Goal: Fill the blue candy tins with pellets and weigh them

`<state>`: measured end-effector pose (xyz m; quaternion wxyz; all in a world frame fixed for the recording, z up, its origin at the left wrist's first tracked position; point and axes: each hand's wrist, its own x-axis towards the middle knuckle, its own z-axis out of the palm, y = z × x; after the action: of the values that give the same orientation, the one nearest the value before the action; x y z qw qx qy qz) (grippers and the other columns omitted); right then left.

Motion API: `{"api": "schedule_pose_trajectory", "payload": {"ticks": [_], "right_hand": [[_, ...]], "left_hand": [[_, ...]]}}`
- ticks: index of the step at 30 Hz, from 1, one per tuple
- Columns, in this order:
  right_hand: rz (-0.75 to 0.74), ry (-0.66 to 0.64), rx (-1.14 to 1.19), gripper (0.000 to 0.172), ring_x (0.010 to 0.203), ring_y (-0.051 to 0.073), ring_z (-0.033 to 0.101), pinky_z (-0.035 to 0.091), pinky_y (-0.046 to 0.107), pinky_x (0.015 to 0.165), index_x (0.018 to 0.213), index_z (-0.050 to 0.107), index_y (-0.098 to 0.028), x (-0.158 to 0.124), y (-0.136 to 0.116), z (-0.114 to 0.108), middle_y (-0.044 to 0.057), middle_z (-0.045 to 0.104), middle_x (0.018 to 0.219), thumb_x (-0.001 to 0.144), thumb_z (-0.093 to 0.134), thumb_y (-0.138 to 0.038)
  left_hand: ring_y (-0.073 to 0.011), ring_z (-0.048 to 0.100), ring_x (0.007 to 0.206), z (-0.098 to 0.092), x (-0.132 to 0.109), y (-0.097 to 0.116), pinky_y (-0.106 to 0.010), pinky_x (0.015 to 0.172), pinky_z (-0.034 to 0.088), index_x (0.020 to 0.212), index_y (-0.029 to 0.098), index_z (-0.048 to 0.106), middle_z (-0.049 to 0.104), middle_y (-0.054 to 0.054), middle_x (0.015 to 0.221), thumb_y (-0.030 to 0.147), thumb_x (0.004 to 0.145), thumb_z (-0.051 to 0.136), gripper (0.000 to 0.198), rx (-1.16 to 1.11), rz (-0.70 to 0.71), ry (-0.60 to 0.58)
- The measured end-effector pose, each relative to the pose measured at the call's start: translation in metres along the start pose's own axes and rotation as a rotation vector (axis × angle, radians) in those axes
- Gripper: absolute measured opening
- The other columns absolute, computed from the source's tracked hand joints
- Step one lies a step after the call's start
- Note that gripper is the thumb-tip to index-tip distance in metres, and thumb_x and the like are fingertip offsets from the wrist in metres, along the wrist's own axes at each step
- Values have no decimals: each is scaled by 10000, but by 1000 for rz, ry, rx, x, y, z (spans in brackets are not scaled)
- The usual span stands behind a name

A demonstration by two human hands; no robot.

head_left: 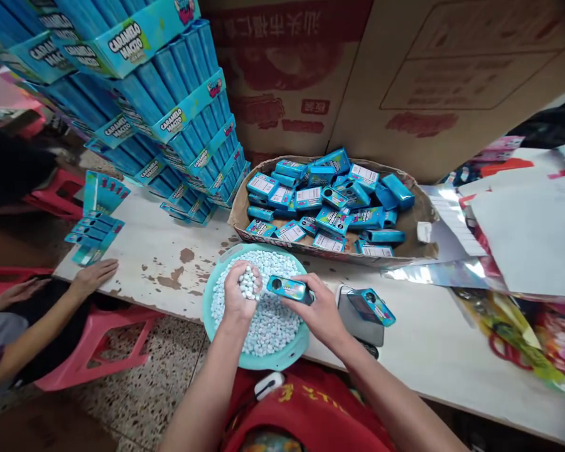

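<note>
Small pale candies (248,284) fill the cupped palm of my left hand (238,298), its fingers curled around them. My right hand (321,311) grips a small blue candy box (286,287) whose end with a dark round hole points toward my left hand. Both hands are above a turquoise basin (208,301) full of the same pale candies (275,323). Just right of my right hand, another blue box (374,306) rests on a small grey scale (365,329).
Behind the basin, a cut-down cardboard tray (238,210) holds many blue boxes (329,201). Stacked display cartons (169,119) rise at the back left. A co-worker's hand (96,276) rests on the table's left end, near flat blue packs (96,232). Red scissors (506,348) lie at the right.
</note>
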<state>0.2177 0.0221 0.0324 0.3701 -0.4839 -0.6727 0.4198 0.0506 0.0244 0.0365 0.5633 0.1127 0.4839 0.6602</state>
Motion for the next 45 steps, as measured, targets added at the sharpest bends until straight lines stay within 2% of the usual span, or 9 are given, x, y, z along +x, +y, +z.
{"api": "schedule_pose_trajectory", "payload": {"ticks": [3,6,13,21,25,30,34,39,45], "right_hand": [[-43,-37,-17,249,901,214,582,460,336,800,963,606,-223,2,-9,10,41,614,933,735,708,-227],[-57,-59,-34,249,888,216,580,461,338,789,951,602,-225,5,-16,17,38,614,922,726,704,-192],[-69,-50,-39,283,882,219,578,462,343,782,957,600,-229,11,-13,23,34,616,907,703,717,-183],[-48,-41,-1,283,889,211,568,453,331,790,956,591,-223,13,-13,21,32,604,915,706,704,-155],[-38,-31,-3,270,895,215,568,452,335,792,939,593,-229,17,-15,19,30,609,914,703,697,-147],[-21,-30,-15,275,903,215,571,440,337,793,942,596,-223,17,-15,21,33,615,919,700,711,-157],[-9,-16,-86,287,942,229,582,366,410,917,936,605,-230,14,-14,20,20,645,923,686,740,-186],[8,-26,-115,265,942,220,593,286,447,995,935,613,-235,12,-13,20,9,656,916,699,731,-208],[-4,-47,-64,295,916,214,593,365,373,903,923,628,-220,13,-18,30,12,655,895,663,766,-196]], "left_hand": [[-106,502,536,18,-9,13,-217,476,406,641,173,478,485,12,587,311,722,575,188,-76,122,-34],[-109,521,577,25,-10,13,-253,584,475,632,166,497,493,16,588,296,757,585,201,-42,206,1],[-73,474,513,25,-2,6,-243,590,484,669,173,477,477,51,598,339,750,643,248,17,275,141],[-63,456,469,34,0,10,-258,604,501,694,175,475,473,61,584,358,777,623,250,65,262,133],[-91,508,544,36,2,10,-232,558,468,680,167,498,496,36,595,367,782,626,259,117,301,127],[-87,487,498,35,4,8,-220,519,426,666,172,482,476,44,549,386,811,600,284,176,322,115],[-70,436,448,35,2,4,-210,490,401,672,171,475,455,56,526,367,820,601,277,190,347,147],[-74,476,499,35,-1,3,-208,500,424,687,162,495,489,36,588,374,817,608,273,171,341,132],[-34,301,363,33,-4,11,-172,346,216,717,161,507,420,74,492,382,794,634,266,214,343,117]]}}
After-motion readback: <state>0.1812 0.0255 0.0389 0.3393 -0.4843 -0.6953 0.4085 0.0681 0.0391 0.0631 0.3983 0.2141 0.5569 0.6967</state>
